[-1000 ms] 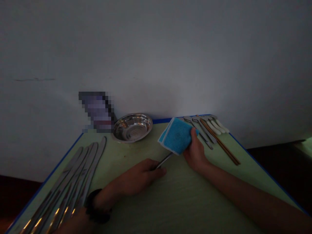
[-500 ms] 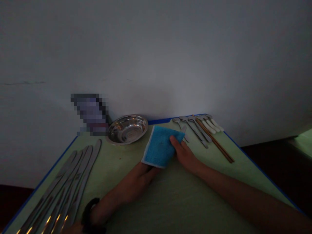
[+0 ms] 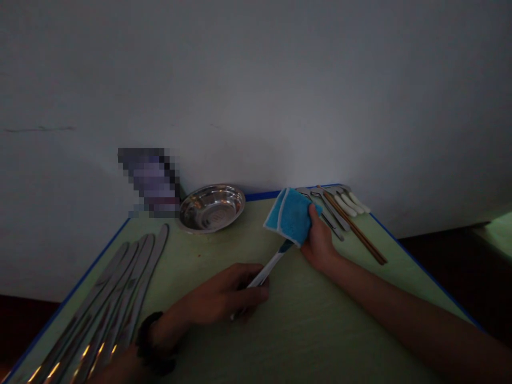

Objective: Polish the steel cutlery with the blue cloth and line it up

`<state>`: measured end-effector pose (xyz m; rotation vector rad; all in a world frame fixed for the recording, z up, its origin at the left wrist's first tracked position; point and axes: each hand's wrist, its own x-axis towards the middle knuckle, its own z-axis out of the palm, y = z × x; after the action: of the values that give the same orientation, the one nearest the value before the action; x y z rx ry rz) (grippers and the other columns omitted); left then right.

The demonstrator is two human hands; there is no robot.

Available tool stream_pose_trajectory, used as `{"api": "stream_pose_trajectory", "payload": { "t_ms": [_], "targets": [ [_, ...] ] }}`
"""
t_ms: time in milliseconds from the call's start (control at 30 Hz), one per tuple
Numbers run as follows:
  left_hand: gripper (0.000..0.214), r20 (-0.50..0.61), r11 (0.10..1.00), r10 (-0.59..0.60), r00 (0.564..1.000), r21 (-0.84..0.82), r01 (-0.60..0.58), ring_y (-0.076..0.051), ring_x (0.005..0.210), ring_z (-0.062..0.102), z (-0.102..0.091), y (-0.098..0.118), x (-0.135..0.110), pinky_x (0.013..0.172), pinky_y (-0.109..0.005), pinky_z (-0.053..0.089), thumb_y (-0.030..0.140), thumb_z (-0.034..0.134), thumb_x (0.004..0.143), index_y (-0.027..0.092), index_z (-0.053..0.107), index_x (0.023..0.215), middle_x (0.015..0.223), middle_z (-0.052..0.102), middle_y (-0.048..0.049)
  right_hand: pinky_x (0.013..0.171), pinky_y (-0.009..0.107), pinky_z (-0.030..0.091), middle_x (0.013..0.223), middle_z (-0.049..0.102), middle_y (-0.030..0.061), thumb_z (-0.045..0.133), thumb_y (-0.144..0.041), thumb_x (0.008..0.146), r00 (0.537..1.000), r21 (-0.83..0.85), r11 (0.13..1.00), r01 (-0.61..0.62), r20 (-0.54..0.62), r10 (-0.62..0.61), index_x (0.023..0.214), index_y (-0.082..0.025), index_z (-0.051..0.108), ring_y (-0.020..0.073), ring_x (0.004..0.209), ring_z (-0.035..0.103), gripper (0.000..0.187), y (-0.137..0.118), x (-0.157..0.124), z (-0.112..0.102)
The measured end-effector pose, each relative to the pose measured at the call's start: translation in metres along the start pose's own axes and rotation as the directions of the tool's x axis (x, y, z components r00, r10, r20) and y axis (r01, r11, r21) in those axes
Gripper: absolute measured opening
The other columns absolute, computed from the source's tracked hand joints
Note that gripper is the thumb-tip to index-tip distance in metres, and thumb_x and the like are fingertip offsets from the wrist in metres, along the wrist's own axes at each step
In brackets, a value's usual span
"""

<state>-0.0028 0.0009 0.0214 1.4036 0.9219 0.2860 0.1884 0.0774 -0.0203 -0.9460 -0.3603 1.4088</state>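
Pale-green, blue-edged surface (image 3: pixel 288 330), slim silvery metal utensil (image 3: pixel 271 268) held over it: left hand (image 3: pixel 226 296) pinching the lower end, right hand (image 3: pixel 321 241) gripping a folded blue cloth (image 3: pixel 296 216) at the upper. Looks mid-wipe; next stroke probably needs a firm left grip. Shiny round steel bowl (image 3: pixel 212 209) beyond.

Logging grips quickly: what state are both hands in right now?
Left hand: closed, holding a metal utensil.
Right hand: closed, holding a blue cloth.

A blue cloth (image 3: pixel 295 217) with pale edging, folded over, hides the far end of a slim, silvery utensil (image 3: pixel 272 263), which slants over the tabletop (image 3: pixel 328 325) toward its far right corner.
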Motion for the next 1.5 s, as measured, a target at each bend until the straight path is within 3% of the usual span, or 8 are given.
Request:
{"api": "stream_pose_trajectory", "payload": {
  "t_ms": [233, 433, 800, 967, 1033, 1133, 1367, 1500],
  "targets": [
    [0.023, 0.236, 0.984, -0.11, 0.966, -0.114, 0.14, -0.01, 0.047, 0.054, -0.006, -0.005, -0.01, 0.046, -0.019, 0.045, 0.037, 0.065, 0.074, 0.016, 0.058, 0.066, 0.054, 0.057, 0.003, 0.075, 0.036, 0.053, 0.089, 0.071, 0.0023, 0.052, -0.043, 0.083, 0.999, 0.033, 0.999, -0.034, -0.034, 0.036, 0.088, -0.021, 0.063, 0.0185, 0.081, 0.066, 0.025, -0.005, -0.002, 0.003],
    [0.03, 0.297, 0.994, -0.051, 0.954, -0.075, 0.076, -0.01, 0.045, 0.055, -0.001, -0.008, -0.004, 0.043, -0.017, 0.042, 0.045, 0.057, 0.08, 0.017, 0.059, 0.07, 0.048, 0.058, 0.0026, 0.075, 0.036, 0.053, 0.085, 0.07, 0.003, 0.054, -0.044, 0.081, 0.996, -0.026, 0.999, -0.041, 0.08, 0.043, 0.088, -0.02, 0.062, 0.0193, 0.083, 0.065, 0.027, -0.003, 0.0, 0.0],
    [0.043, -0.14, 1.0, 0.02, 0.99, 0.011, -0.018, -0.007, 0.034, 0.044, 0.011, -0.016, 0.011, 0.037, -0.018, 0.034, 0.051, 0.045, 0.085, 0.018, 0.05, 0.059, 0.043, 0.056, 0.0033, 0.075, 0.032, 0.048, 0.07, 0.066, -0.0014, 0.063, -0.05, 0.072, 0.959, -0.241, 0.97, 0.032, 0.28, 0.038, 0.081, -0.02, 0.061, 0.0162, 0.073, 0.062, 0.032, 0.006, -0.008, -0.006],
    [0.055, -0.452, 0.971, 0.223, 0.864, 0.024, -0.238, -0.007, 0.036, 0.033, 0.007, -0.018, 0.012, 0.039, -0.021, 0.026, 0.052, 0.033, 0.089, 0.019, 0.041, 0.045, 0.036, 0.036, 0.0056, 0.063, 0.03, 0.048, 0.054, 0.059, -0.0039, 0.062, -0.053, 0.071, 0.966, -0.302, 0.95, -0.078, 0.213, 0.147, 0.07, -0.02, 0.06, 0.014, 0.055, 0.057, 0.033, -0.004, -0.013, -0.006],
    [0.05, -0.573, 0.96, 0.179, 0.8, -0.075, -0.268, -0.008, 0.037, 0.03, 0.005, -0.017, 0.015, 0.038, -0.021, 0.023, 0.05, 0.033, 0.09, 0.019, 0.04, 0.051, 0.04, 0.033, 0.0069, 0.055, 0.028, 0.046, 0.05, 0.056, -0.0036, 0.063, -0.053, 0.069, 0.914, -0.41, 0.898, -0.158, 0.284, 0.29, 0.064, -0.018, 0.058, 0.0124, 0.048, 0.053, 0.036, -0.01, -0.018, -0.007],
    [0.042, -0.621, 0.947, 0.115, 0.775, -0.166, -0.274, -0.008, 0.039, 0.029, 0.004, -0.013, 0.019, 0.038, -0.019, 0.023, 0.051, 0.036, 0.089, 0.02, 0.039, 0.061, 0.047, 0.031, 0.0086, 0.048, 0.025, 0.043, 0.054, 0.058, -0.002, 0.062, -0.056, 0.068, 0.763, -0.603, 0.78, -0.169, 0.42, 0.49, 0.065, -0.017, 0.059, 0.0112, 0.047, 0.052, 0.039, -0.016, -0.027, -0.007],
    [0.036, -0.591, 0.972, 0.229, 0.774, 0.094, -0.216, -0.009, 0.05, 0.036, 0.007, -0.016, 0.02, 0.045, -0.02, 0.029, 0.044, 0.046, 0.086, 0.018, 0.046, 0.061, 0.054, 0.039, 0.0064, 0.051, 0.02, 0.039, 0.061, 0.052, -0.0029, 0.046, -0.054, 0.083, 0.41, -0.801, 0.415, 0.431, 0.584, 0.701, 0.07, -0.015, 0.053, 0.007, 0.053, 0.048, 0.042, -0.025, -0.038, 0.001],
    [0.034, -0.621, 0.961, 0.244, 0.745, 0.05, -0.273, -0.008, 0.047, 0.037, 0.013, -0.016, 0.018, 0.043, -0.019, 0.028, 0.04, 0.047, 0.086, 0.017, 0.05, 0.061, 0.051, 0.04, 0.0063, 0.052, 0.02, 0.042, 0.063, 0.055, -0.002, 0.039, -0.051, 0.087, 0.295, -0.814, 0.274, 0.512, 0.467, 0.834, 0.073, -0.016, 0.054, 0.0062, 0.05, 0.047, 0.041, -0.043, -0.037, 0.011]
  ]
}}
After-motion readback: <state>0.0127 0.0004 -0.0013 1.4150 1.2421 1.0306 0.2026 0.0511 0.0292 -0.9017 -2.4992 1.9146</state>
